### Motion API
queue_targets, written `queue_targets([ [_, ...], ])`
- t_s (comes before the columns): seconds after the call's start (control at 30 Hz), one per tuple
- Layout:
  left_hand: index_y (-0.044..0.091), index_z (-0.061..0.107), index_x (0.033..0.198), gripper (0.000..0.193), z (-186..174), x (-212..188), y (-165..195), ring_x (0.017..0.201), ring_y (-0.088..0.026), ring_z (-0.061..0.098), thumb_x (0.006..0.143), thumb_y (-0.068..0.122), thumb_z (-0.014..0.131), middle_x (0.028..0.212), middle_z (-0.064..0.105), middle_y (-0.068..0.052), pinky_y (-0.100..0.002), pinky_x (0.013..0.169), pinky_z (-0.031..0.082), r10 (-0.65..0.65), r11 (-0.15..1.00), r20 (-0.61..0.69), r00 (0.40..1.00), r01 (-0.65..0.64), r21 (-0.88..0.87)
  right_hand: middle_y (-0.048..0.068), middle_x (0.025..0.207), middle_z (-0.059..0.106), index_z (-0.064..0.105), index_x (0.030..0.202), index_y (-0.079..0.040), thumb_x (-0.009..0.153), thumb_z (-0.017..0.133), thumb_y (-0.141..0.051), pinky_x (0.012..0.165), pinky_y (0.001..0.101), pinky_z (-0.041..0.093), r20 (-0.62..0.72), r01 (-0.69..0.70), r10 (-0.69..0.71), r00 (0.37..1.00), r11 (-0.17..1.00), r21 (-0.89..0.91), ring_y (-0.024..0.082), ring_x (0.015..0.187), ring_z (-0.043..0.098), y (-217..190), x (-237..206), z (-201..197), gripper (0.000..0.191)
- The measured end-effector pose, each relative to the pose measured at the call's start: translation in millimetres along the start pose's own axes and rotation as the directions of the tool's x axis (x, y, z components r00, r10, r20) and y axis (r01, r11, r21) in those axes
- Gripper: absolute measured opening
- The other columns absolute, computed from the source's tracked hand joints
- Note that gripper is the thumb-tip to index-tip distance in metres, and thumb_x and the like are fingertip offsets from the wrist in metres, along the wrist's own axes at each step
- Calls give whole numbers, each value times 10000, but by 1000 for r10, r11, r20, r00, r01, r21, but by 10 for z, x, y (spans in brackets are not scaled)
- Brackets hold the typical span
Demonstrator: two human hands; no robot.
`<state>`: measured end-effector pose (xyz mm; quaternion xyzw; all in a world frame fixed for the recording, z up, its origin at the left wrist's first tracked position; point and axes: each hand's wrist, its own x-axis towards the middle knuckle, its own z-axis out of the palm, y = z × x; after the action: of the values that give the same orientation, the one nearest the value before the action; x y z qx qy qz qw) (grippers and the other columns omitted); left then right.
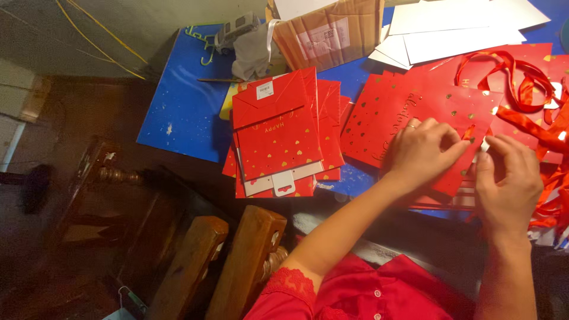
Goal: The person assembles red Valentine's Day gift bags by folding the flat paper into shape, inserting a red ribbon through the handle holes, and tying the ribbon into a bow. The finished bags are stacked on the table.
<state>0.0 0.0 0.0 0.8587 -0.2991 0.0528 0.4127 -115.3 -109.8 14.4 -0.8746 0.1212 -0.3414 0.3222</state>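
two hands are in view, the left hand [422, 148] and the right hand [505, 181], both on one flat red gift bag [441, 104]. one stack of folded red bags [281, 139] lies on the blue desk [184, 106]; how many it holds cannot be told. one brown paper bag [326, 32], several white sheets [450, 26], two wooden chair posts [237, 261]

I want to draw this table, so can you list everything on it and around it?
flat gift bag: one, red with gold hearts, under both hands
stack of gift bags: several, red, middle of table
ribbons: several, red, right
white sheets: several, top right
brown bag: one, top middle
table: one, blue
wooden chair: one, brown, bottom
left hand: on the bag, with a ring
right hand: pinching a ribbon end
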Motion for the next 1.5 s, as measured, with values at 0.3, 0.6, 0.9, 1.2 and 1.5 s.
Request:
queue_targets([
  [0.3,147,661,896,258,-131,-7,-47,950,-240,683,868,401,698,897,718,2,-403,869,555,-122,981,49,991,128,-148,169,1124,704,703,1272,-4,1035,723,-66,856,359,558,25,-57,55,998,996,63,264,961,690,41,379,79,246],
  [0.6,152,722,1047,173,36,333,-4,919,-214,682,954,294,689,964,712,-21,-357,859,551,44,989,-70,997,-53,-138,125,1168,694,534,1345,21,1008,635,-65,874,282,532,56,-214,214,975,843,494,135,1015,667,372,524,399,362],
  [0.9,81,744,1070,152,20,260,-57,905,-116,720,998,210,710,1029,726,-21,-283,774,584,-162,763,88,983,182,-620,56,1202,669,628,1315,38,1033,530,-25,927,244,488,425,-406,194,884,769,494,102,1099,626,633,588,277,305],
  [1.2,19,710,1076,132,233,241,-365,1008,-71,675,1046,146,700,1012,726,-4,-254,887,562,-89,480,187,978,207,-853,-3,1019,701,694,1162,-1,1055,665,-107,807,222,509,484,-541,276,831,605,584,66,902,640,851,522,263,153],
  [1.5,35,708,1103,162,274,214,-309,918,-58,659,1037,182,697,991,720,8,-247,737,548,-135,512,214,967,253,-821,14,1002,718,731,1157,-5,1072,714,-59,765,216,490,382,-501,330,863,644,577,62,873,626,843,523,122,102],
])
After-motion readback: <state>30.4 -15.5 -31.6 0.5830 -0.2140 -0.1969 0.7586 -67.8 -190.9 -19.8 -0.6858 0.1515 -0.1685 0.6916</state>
